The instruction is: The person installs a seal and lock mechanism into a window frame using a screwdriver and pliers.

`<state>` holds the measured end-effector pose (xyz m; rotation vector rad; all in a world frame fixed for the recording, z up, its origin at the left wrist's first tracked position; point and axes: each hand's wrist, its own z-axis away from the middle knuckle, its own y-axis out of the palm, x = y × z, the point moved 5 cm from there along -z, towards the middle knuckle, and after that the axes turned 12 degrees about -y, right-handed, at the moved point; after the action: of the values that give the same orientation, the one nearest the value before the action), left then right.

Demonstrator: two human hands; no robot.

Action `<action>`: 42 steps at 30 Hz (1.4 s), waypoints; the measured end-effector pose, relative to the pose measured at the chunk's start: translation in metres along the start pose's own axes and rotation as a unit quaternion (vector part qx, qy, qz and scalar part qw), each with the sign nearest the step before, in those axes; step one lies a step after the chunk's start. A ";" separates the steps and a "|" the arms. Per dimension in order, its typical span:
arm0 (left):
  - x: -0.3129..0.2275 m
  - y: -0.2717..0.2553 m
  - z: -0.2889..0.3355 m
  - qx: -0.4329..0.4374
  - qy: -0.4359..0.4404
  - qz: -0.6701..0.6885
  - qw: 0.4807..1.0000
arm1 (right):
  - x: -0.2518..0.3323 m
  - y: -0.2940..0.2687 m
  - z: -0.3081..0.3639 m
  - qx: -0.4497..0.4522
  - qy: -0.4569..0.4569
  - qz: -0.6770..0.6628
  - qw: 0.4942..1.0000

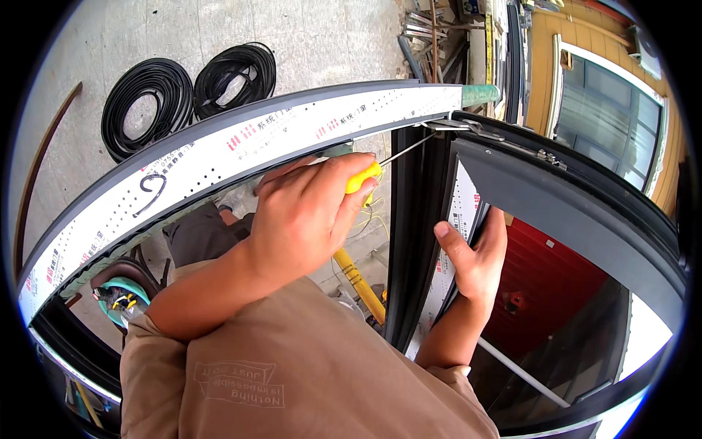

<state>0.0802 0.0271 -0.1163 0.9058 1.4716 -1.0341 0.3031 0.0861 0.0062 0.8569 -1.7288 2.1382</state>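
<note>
My left hand (303, 208) is closed round the yellow handle of a screwdriver (362, 178). Its thin metal shaft slants up to the right, and the tip meets or nearly meets a metal hinge arm (457, 127) at the corner of a dark grey window frame (351, 99). A printed white protective film covers the frame's face. Lower right, my right hand (475, 256) grips the edge of a dark grey sash (556, 197) that stands out from the frame. The thumb lies on the filmed side; the other fingers are partly hidden behind the edge.
Two coils of black hose or cable (146, 110) lie on the concrete beyond the frame. A teal bowl (121, 296) with small items is at lower left, and a yellow pole (358, 285) shows below the opening. Metal scraps (428, 36) are heaped at the top.
</note>
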 end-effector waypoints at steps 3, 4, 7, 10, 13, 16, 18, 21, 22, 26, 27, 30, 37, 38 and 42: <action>0.004 0.002 -0.001 -0.017 0.009 -0.009 1.000 | 0.004 0.001 -0.002 -0.004 -0.015 0.021 1.000; 0.005 0.002 -0.002 -0.018 0.007 -0.008 1.000 | 0.005 0.002 -0.002 -0.003 -0.015 0.021 1.000; 0.008 0.003 -0.003 -0.010 -0.003 -0.001 1.000 | 0.008 0.002 -0.003 -0.008 -0.035 0.043 0.998; 0.013 0.004 -0.002 0.000 -0.006 0.013 1.000 | 0.005 0.003 -0.001 -0.014 -0.016 0.012 1.000; 0.013 0.006 0.000 0.015 -0.015 0.024 0.999 | 0.002 0.002 0.000 -0.017 -0.015 -0.015 1.000; 0.012 0.005 0.003 0.007 -0.020 0.009 1.000 | 0.004 0.004 0.000 -0.017 -0.011 -0.025 0.999; 0.013 0.004 0.003 -0.006 -0.014 -0.009 1.000 | 0.003 0.003 0.000 -0.021 -0.008 -0.029 0.999; 0.017 0.002 0.002 -0.013 -0.035 0.068 0.997 | 0.000 0.002 0.000 -0.010 -0.003 -0.030 0.999; 0.017 0.002 0.001 -0.019 -0.025 0.049 0.998 | -0.001 0.002 0.000 -0.009 -0.003 -0.030 0.999; 0.015 0.000 0.000 -0.021 -0.026 -0.011 0.999 | -0.003 0.003 0.002 -0.001 0.018 -0.024 1.000; 0.013 -0.002 0.001 -0.022 -0.026 -0.011 0.999 | -0.004 0.003 0.002 -0.001 0.018 -0.024 1.000; 0.011 -0.001 0.001 0.020 -0.059 -0.055 0.997 | 0.002 0.004 -0.001 -0.016 -0.016 -0.025 0.999; 0.019 0.012 0.007 0.033 -0.127 0.006 0.991 | -0.003 0.002 0.001 -0.018 0.029 -0.035 0.999; 0.019 0.014 0.008 0.044 -0.143 0.025 0.988 | -0.002 0.003 0.001 -0.021 0.027 -0.035 0.999; 0.011 0.016 0.009 0.091 -0.274 0.225 0.931 | -0.002 0.003 0.000 -0.020 0.026 -0.045 0.998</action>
<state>0.0963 0.0241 -0.1292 0.9313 0.6676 -0.9782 0.3034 0.0855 0.0023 0.8436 -1.6688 2.0422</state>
